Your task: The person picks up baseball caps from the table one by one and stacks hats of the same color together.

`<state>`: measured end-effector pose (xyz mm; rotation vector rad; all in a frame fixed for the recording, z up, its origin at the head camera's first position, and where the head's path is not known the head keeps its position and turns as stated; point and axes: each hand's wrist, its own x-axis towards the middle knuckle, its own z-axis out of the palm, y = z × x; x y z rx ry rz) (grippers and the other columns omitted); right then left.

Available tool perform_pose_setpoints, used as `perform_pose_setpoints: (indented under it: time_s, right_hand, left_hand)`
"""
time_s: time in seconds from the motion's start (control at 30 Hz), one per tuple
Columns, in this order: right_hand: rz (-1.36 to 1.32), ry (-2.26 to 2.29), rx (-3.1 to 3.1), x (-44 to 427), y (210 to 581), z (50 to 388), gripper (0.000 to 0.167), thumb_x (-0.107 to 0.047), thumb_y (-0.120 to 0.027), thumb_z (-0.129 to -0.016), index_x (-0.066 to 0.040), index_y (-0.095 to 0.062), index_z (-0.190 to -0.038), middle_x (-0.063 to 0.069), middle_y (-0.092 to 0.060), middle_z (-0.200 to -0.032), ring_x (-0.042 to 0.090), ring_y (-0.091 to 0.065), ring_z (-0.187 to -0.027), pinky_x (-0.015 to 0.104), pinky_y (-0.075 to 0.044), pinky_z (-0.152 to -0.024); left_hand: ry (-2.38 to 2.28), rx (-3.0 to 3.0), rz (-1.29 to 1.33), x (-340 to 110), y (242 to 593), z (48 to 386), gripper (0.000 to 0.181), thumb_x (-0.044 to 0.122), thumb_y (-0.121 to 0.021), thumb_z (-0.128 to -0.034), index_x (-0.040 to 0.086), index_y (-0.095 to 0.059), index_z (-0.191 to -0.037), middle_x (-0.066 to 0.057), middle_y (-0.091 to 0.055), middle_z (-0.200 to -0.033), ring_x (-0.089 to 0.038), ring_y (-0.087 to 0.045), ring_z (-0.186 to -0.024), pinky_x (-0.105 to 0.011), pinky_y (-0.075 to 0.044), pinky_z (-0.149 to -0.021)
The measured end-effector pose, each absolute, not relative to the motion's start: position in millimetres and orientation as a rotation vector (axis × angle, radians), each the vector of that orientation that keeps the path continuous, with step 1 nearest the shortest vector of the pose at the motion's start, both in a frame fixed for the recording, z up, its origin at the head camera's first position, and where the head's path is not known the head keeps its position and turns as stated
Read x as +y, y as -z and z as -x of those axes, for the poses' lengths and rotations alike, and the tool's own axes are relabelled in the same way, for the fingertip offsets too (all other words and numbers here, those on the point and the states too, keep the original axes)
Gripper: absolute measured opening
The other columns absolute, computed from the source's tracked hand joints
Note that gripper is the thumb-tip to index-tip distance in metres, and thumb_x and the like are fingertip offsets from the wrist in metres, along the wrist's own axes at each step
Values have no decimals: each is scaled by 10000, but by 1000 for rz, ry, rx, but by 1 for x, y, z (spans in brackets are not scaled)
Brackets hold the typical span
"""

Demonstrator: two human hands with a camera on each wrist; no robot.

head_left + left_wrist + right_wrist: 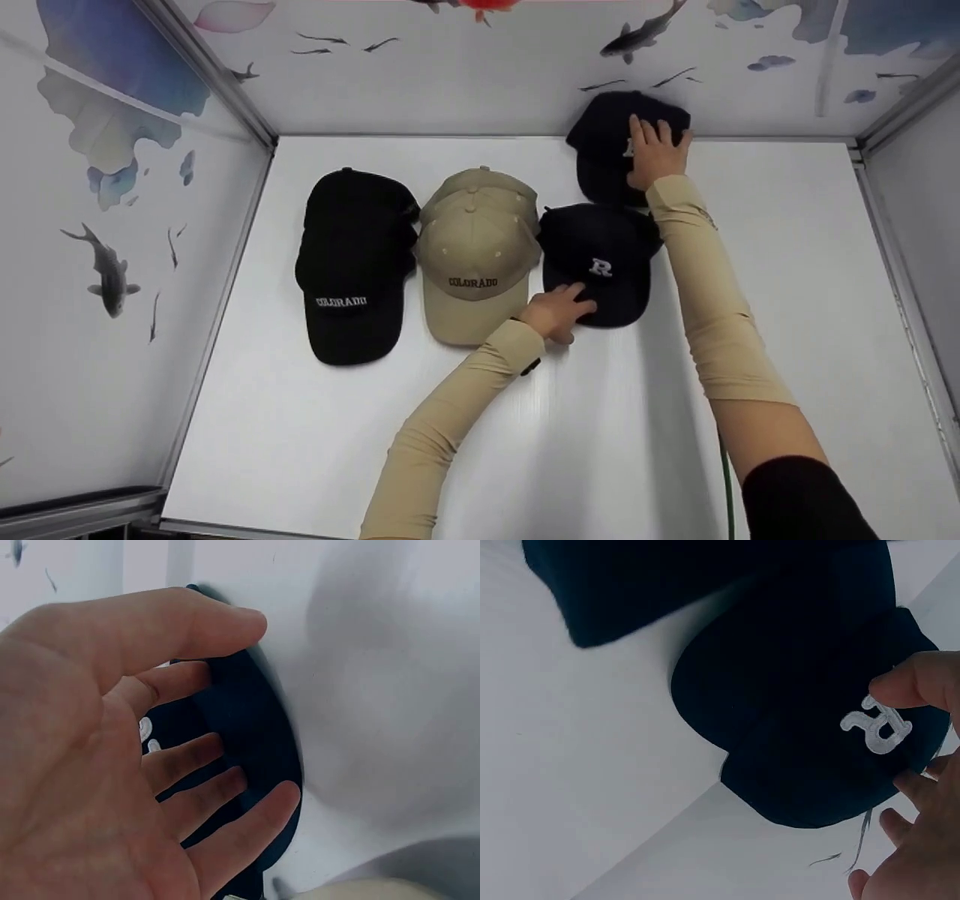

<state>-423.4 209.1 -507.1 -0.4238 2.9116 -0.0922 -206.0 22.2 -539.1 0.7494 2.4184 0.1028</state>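
A dark navy cap (604, 127) with a white letter leans at the back wall. My right hand (660, 156) lies over its crown with fingers spread. In the right wrist view the thumb is over the white R (877, 731) and the other fingers are near the crown's edge. In front sits another navy cap (600, 236) with a white R, its brim toward me. My left hand (556, 311) is over that brim, fingers loosely bent and apart; the left wrist view shows the palm and the brim (262, 712) behind the fingers. Whether the left fingertips touch it I cannot tell.
Left of the navy caps stands an overlapping row of beige caps (472, 247), the front one reading COLORADO. Farther left is an overlapping row of black caps (352, 255). White panels with painted fish border the white table (300, 450). A green cord (726, 480) runs beside the right arm.
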Motion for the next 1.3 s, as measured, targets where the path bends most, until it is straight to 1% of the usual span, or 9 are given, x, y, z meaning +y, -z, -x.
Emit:
perform_pose_setpoints:
  time_s: [0.17, 0.3, 0.4, 0.53, 0.67, 0.77, 0.83, 1.03, 1.3]
  right_hand:
    - [395, 73, 2899, 215, 509, 417, 905, -207, -593, -909, -19, 34, -1535, 320, -214, -1477, 509, -163, -1343, 708, -57, -1030]
    - [334, 98, 2898, 225, 509, 412, 740, -239, -538, -939, 67, -162, -1498, 370, -202, -1432, 517, -154, -1331, 703, -89, -1021]
    - [255, 183, 2930, 235, 512, 407, 688, -274, -571, -936, 109, -266, -1420, 405, -198, -1405, 538, -145, -1324, 692, -100, -1021]
    - [177, 332, 2970, 251, 520, 404, 847, -368, -655, -900, 88, -193, -1445, 445, -201, -1388, 600, -197, -1281, 685, -127, -1020]
    - [107, 414, 2961, 266, 527, 404, 1074, -485, -690, -841, -22, -10, -1532, 445, -247, -1381, 607, -244, -1253, 691, -131, -1013]
    - [66, 423, 2914, 276, 527, 405, 1202, -555, -708, -787, -63, 95, -1534, 432, -241, -1403, 584, -194, -1291, 701, -100, -1011]
    - [42, 432, 2889, 280, 528, 404, 1231, -575, -716, -764, -45, 88, -1531, 418, -236, -1419, 565, -163, -1313, 702, -90, -1009]
    - [25, 622, 2911, 280, 530, 396, 1086, -429, -768, -771, 51, -127, -1504, 336, -245, -1464, 490, -163, -1347, 681, -110, -1005]
    - [156, 736, 3072, 265, 522, 391, 851, -259, -782, -795, 34, -288, -1422, 259, -366, -1408, 436, -317, -1291, 608, -102, -1031]
  left_hand:
    - [-130, 2395, -770, 23, 539, 205, 621, 229, -676, -880, 285, -432, -1449, -60, -210, -1566, -251, -245, -1410, -388, -411, -990]
    - [-164, 2358, -770, 22, 539, 206, 586, 244, -650, -900, 287, -437, -1444, -51, -190, -1572, -234, -219, -1418, -365, -389, -1006]
    - [-210, 2328, -767, 20, 538, 209, 554, 257, -638, -914, 278, -449, -1434, -54, -182, -1574, -242, -216, -1418, -366, -368, -1026]
    - [-245, 2299, -756, 18, 537, 211, 527, 258, -626, -923, 274, -466, -1425, -49, -182, -1573, -238, -218, -1415, -343, -349, -1036]
    - [-248, 2288, -762, 18, 536, 211, 532, 260, -625, -928, 267, -459, -1434, -55, -186, -1570, -239, -224, -1411, -344, -354, -1032]
    - [-256, 2286, -755, 18, 535, 211, 534, 264, -622, -931, 264, -453, -1437, -57, -187, -1569, -241, -230, -1407, -344, -362, -1023]
    - [-260, 2285, -749, 17, 534, 212, 527, 259, -617, -932, 261, -457, -1434, -58, -189, -1568, -242, -234, -1404, -344, -364, -1018]
    - [-262, 2285, -778, 16, 533, 213, 514, 261, -612, -935, 246, -466, -1428, -75, -199, -1562, -254, -251, -1392, -350, -370, -1013]
    - [-300, 2292, -784, 14, 536, 213, 509, 236, -602, -933, 249, -470, -1424, -65, -198, -1563, -245, -235, -1400, -347, -366, -1014]
